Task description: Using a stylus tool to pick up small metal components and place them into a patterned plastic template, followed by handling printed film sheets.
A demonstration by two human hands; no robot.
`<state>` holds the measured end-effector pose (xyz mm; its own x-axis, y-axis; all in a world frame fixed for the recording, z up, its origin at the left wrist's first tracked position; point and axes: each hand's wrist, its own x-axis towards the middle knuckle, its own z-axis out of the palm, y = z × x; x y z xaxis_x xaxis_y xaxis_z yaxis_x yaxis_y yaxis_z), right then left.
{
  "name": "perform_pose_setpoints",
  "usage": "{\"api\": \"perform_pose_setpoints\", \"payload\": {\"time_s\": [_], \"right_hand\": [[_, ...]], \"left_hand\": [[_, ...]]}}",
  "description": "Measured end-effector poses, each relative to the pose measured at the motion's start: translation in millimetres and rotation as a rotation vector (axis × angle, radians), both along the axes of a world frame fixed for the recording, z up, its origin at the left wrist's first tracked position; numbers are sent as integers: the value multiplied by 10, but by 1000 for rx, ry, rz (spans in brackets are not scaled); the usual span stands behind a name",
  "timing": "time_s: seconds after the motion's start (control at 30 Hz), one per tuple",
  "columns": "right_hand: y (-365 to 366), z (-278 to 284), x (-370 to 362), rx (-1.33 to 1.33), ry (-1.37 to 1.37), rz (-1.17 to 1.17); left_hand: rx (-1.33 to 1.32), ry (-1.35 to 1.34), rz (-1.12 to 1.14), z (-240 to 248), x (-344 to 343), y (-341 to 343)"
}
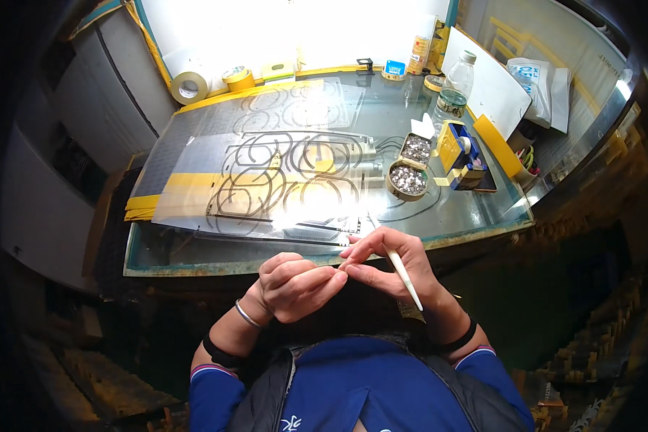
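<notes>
My left hand (295,284) and my right hand (396,263) meet in front of the table's near edge, fingertips almost touching. The left hand is closed, its thumb and fingers pinched on something small that I cannot make out. Between the fingers of my right hand rests a slim white-handled tool (405,279), its thick end pointing down towards me and its thin end towards the table. That hand's thumb and forefinger are also pinched together. Below the right palm hangs a small yellowish-brown strip (411,311). Beyond both hands lie transparent sheets with dark curved line patterns (255,183).
The glass-topped table (475,209) is brightly lit. At its right stand two tins of small pieces (408,180), a blue-and-yellow tape dispenser (462,155) and a clear bottle (456,86). Tape rolls (189,88) sit at the far left.
</notes>
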<state>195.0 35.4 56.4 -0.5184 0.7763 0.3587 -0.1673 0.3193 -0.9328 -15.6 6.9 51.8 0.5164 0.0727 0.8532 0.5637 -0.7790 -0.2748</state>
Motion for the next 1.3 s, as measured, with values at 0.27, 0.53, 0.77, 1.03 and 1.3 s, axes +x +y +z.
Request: {"api": "perform_pose_setpoints", "payload": {"time_s": [0.27,0.53,0.77,1.03,1.3], "right_hand": [[-11,-36,-17,45,47,-145],[-16,-105,-109,237,174,-365],[18,-151,-118,410,151,-460],[18,-186,-129,556,88,-540],[14,-168,-126,644,76,-556]], "left_hand": [[-186,-218,20,-18,110,8],[-570,-533,-84,32,325,24],[-740,-582,-51,72,392,-20],[-1196,-811,-149,31,380,-31],[-1451,-892,-237,60,335,-28]]}}
